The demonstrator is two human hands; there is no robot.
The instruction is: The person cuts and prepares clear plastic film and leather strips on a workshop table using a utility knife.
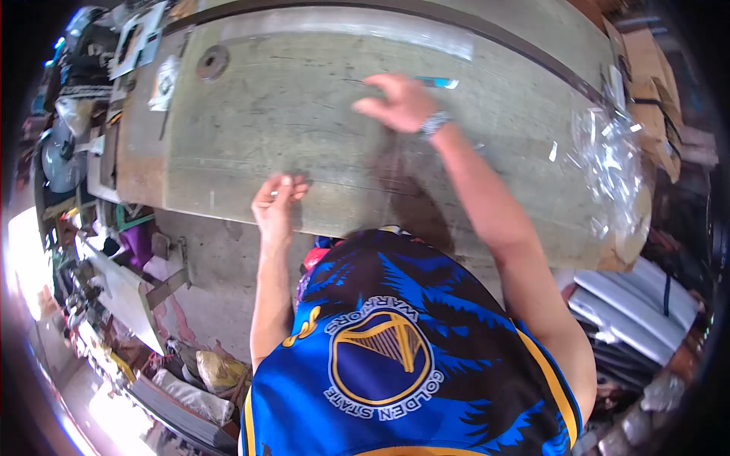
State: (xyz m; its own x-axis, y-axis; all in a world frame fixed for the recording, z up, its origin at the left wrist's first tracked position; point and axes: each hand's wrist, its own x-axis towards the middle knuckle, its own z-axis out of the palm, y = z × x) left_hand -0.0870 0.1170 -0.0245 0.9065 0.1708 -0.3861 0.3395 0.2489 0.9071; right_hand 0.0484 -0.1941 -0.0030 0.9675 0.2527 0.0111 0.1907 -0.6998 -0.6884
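My left hand (280, 199) is at the near edge of the worn grey-green table (266, 114), its fingers curled and pressed together; whatever they hold, if anything, is too small to name. Farther out and to the right, my right hand (397, 102) hovers over the tabletop with thumb and fingers apart and nothing between them. A patterned band circles that wrist. Just beyond the right hand lies a blue-and-white item (437, 82), partly hidden by the hand.
A round grey disc (213, 61) lies at the table's far left. Crumpled clear plastic (608, 167) covers the right end. A dark strip (487, 32) runs along the far side. Silvery padded rolls (635, 304) stand at the lower right, and cluttered shelving fills the left.
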